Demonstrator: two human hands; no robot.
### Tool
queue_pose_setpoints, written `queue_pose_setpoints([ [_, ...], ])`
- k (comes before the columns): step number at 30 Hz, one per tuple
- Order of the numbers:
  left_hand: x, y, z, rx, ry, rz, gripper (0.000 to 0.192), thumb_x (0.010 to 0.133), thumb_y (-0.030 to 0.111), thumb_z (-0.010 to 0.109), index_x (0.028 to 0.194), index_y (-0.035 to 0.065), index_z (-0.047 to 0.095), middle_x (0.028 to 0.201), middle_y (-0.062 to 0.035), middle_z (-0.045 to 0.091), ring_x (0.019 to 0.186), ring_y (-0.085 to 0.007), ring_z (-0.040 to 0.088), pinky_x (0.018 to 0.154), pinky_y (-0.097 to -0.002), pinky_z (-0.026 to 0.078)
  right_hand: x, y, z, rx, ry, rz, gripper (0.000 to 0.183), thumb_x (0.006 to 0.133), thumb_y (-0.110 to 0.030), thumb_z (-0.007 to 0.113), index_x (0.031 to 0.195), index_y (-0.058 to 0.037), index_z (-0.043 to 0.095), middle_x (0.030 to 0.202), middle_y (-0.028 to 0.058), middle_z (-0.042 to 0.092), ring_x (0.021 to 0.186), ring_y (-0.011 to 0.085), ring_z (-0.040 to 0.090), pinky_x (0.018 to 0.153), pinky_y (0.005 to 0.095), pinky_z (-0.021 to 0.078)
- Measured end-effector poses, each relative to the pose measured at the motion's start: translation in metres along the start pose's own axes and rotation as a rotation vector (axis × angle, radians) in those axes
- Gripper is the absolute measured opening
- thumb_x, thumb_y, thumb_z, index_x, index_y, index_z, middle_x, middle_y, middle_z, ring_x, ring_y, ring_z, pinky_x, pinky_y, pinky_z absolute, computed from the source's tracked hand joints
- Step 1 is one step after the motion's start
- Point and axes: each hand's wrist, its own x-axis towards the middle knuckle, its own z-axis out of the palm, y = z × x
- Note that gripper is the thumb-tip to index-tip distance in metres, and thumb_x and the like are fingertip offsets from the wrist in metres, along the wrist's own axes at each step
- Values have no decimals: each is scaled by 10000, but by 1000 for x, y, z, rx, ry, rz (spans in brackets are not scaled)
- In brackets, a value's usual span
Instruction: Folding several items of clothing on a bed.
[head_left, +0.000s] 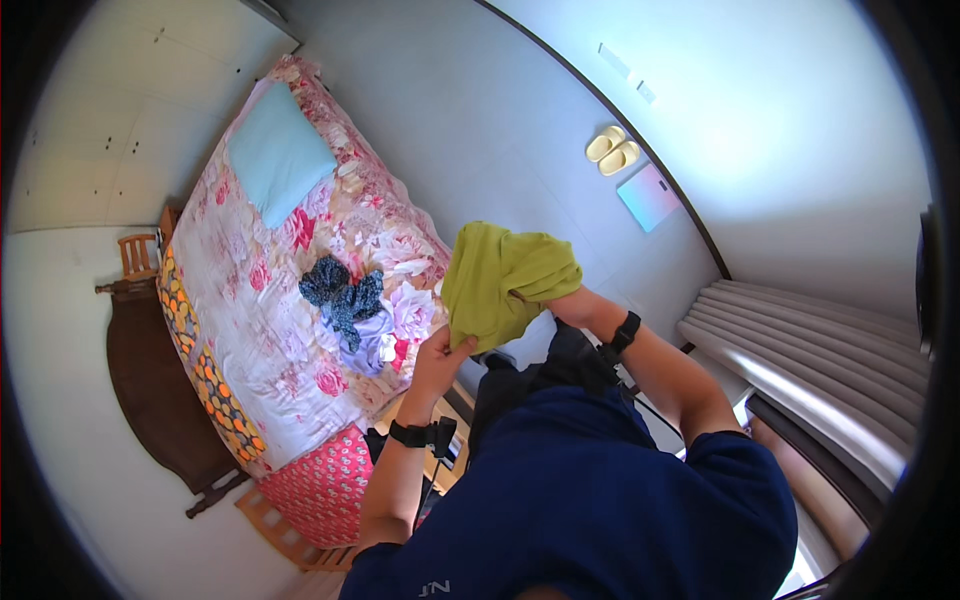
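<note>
A bunched olive-green cloth garment (499, 281) hangs between my two hands in front of me. My left hand (441, 361) pinches its lower left edge between thumb and fingers. On the other side, my right hand (566, 306) is at the cloth, its fingers hidden by the folds. Left of the garment, a dark patterned cloth (343, 291) lies crumpled on the floral bedspread (270, 360), partly over a lavender cloth (366, 345).
A light blue pillow (281, 154) lies at the bed's far end. Yellow slippers (613, 150) and a pastel flat box (648, 198) are on the floor by the wall. A grey curtain (802, 345) hangs at right; a dark wooden headboard (161, 382) stands at left.
</note>
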Motion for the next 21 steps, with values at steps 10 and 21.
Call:
queue_pose_setpoints([
  [10, -19, 57, 6, -771, -274, -242, 673, 981, 564, 368, 1429, 61, 352, 1346, -128, 519, 1214, -255, 528, 961, -397, 487, -28, -38, 75, -901, 68, -637, 400, 771, -58, 643, 1168, -72, 603, 1179, 142, 557, 1140, 338, 527, 982, 390, 429],
  [21, -46, 30, -30, -709, -54, -80, 417, 977, 158, 535, 1361, 25, 441, 1292, -122, 566, 1156, -257, 579, 966, -394, 488, -61, -4, 110, -522, 70, -193, 366, 826, 4, 576, 1189, -42, 583, 1269, 115, 538, 1034, 258, 603, 925, 345, 467],
])
